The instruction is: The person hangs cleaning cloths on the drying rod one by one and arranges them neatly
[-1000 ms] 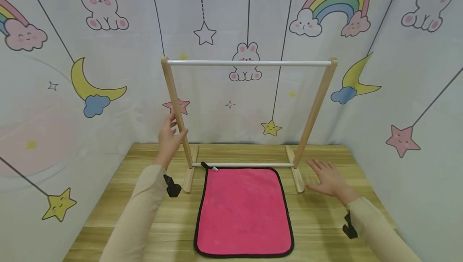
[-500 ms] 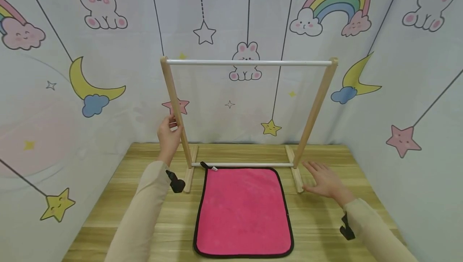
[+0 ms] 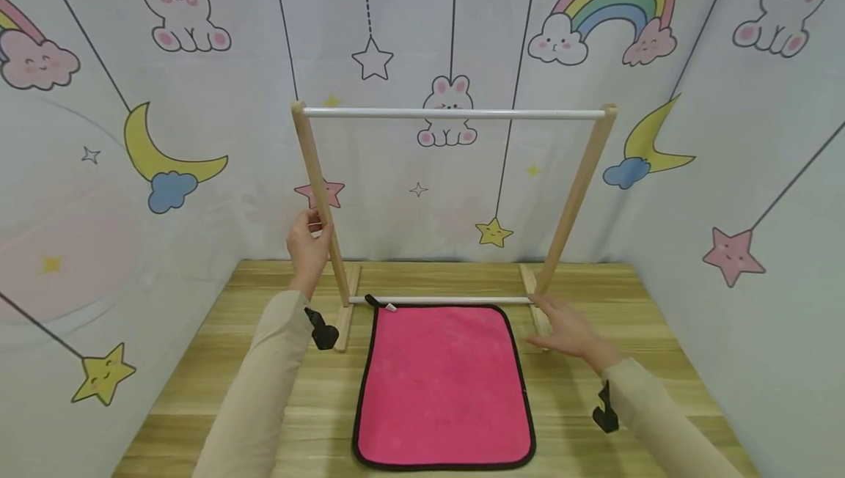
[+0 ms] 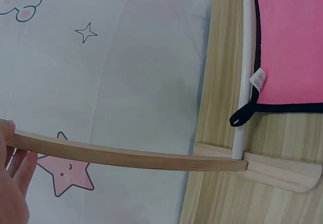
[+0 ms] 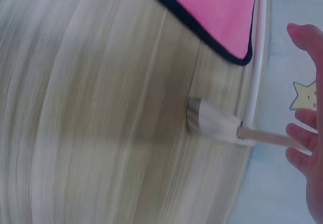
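Note:
A wooden rack stands on the table, two uprights joined by a white top rod (image 3: 383,113) and a white bottom rod (image 3: 455,300). My left hand (image 3: 307,254) pinches the left upright (image 3: 315,170) partway up; thumb and fingers meet at its edge in the left wrist view. My right hand (image 3: 568,328), fingers spread and holding nothing, overlaps the right foot (image 5: 217,120) near the base of the right upright (image 3: 578,196). Flat before the rack lies a pink towel (image 3: 449,383) with black edging. Its black corner loop (image 4: 245,114) overlaps the bottom rod.
A wood-grain table (image 3: 310,405) carries everything. Close behind the rack hangs a white backdrop (image 3: 396,170) printed with rabbits, stars and moons, and it continues along both sides. A white label (image 4: 258,79) sticks out at the towel's corner.
My left hand has closed from spread fingers to a pinch on the left upright. My right hand has moved left, from beside the rack to over its right foot. Rack and towel stay put.

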